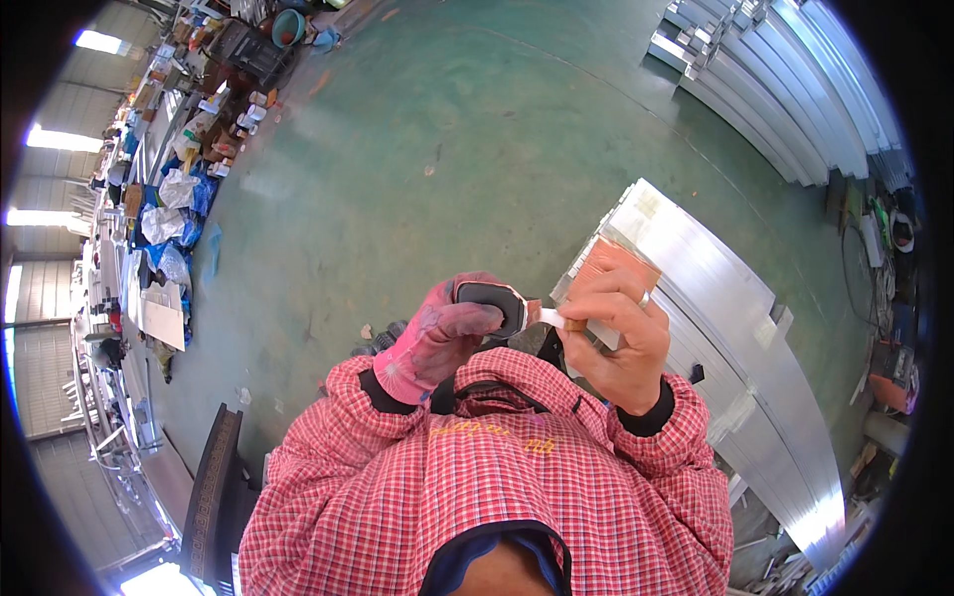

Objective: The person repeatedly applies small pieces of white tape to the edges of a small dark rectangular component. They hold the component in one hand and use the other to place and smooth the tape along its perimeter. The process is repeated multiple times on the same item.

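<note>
Black piece [506, 301]: one (two hands [624, 330])

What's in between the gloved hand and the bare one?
In the head view, a short white piece lies between the black object in the left hand and the right hand.

Dark handheld pc [500, 295] — partly hidden by gloved L hand [435, 336]. Metal stack [770, 94], 2 o'clock, cut by edge; clutter [179, 189], 10 o'clock — pcs too small to ID.

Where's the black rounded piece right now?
In the head view, near the centre: the black rounded piece is in the gloved left hand, just left of the bare right hand.
</note>
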